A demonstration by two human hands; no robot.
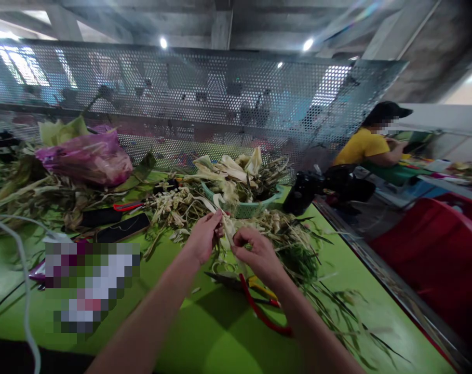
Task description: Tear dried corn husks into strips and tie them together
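Note:
My left hand (203, 236) and my right hand (258, 253) meet over the green table (220, 343), both closed on a pale leaf strip (228, 228) that runs between their fingertips. A teal basket (246, 209) heaped with pale husks and leaves stands just beyond the hands. Red-handled scissors (259, 306) lie on the table under my right wrist. Loose green stems and leaves (301, 249) spread to the right of my hands.
A pink plastic bag (85, 158) sits on a leaf pile at the far left. Two dark phones (121, 226) and a white cable (23, 280) lie at the left. A perforated metal screen (204, 93) backs the table. A person in yellow (362, 145) sits beyond the right edge.

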